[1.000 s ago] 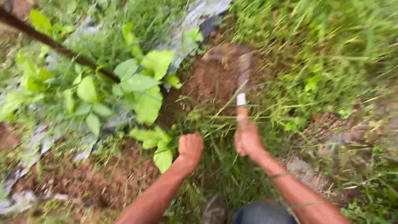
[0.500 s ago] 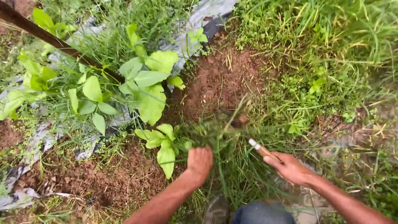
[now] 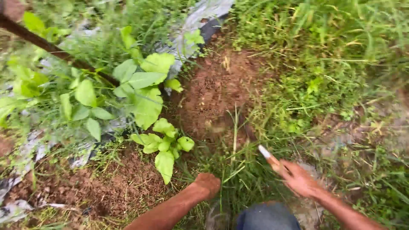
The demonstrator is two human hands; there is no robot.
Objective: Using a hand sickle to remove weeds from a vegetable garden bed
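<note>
My right hand point(image 3: 299, 179) grips the brown wooden handle of a sickle point(image 3: 271, 158) with a pale metal collar; its blurred dark blade reaches up-left into the grass near bare soil. My left hand point(image 3: 208, 184) is closed around a tuft of long grass point(image 3: 232, 170) low in the middle, just left of the tool. A small broad-leaved seedling point(image 3: 164, 147) grows close beside my left hand.
A bare reddish soil patch point(image 3: 217, 89) lies ahead. A larger leafy plant point(image 3: 140, 85) stands left, with a dark stake point(image 3: 55, 49) slanting across and grey plastic mulch sheet point(image 3: 200, 17) beneath. Thick grass point(image 3: 332, 55) covers the right. My knee in dark trousers point(image 3: 266, 217) shows at the bottom.
The sickle swung down from over the soil patch to low beside the grass. My left hand pulled back toward me, still holding grass, and the cut tuft has dropped.
</note>
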